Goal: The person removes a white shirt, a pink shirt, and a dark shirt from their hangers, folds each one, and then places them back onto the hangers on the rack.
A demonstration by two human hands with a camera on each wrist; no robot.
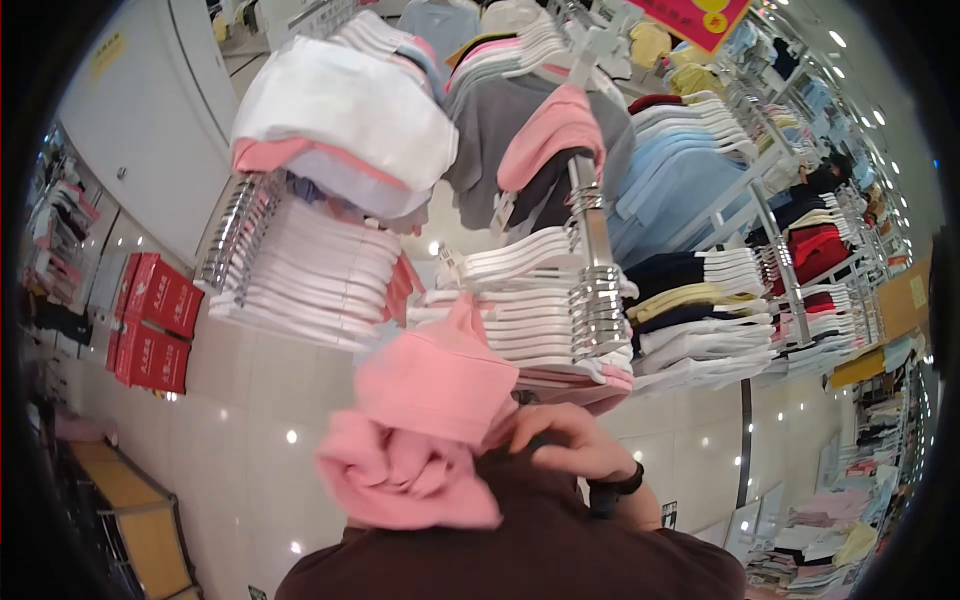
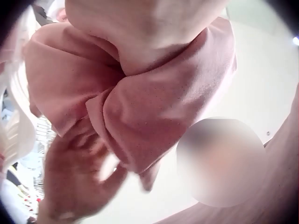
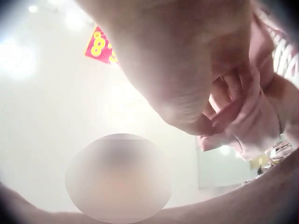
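Head view: we see a soft salmon-pink cloth garment (image 1: 440, 385), partly smooth and partly crumpled, held up on the near side of a stack of curved white hangers (image 1: 525, 312), between them and a person in a dark brown top (image 1: 590, 540). Our right hand (image 1: 575, 440), with a black band (image 1: 630, 480) at its wrist, is also nearer us than the hangers; the right wrist view shows its thumb and bent fingers pinching a pink fold. Our left hand (image 2: 152, 32) disappears into the bunched cloth, so we cannot tell how its fingers lie.

We judge slipping to be the main risk. The crumpled part hangs loose, and if the pinch eases while the hidden hand bears little weight, the garment could slide onto the pale glossy floor (image 1: 265, 440) below the hangers. Snagging is another: the cloth's upper end overlaps the hangers in view, though we cannot tell whether they touch, and a sweep that way could catch an end and shift the row. Squeezing the bunch tighter would likely crease it, and the folds could hide a twisted edge from us.
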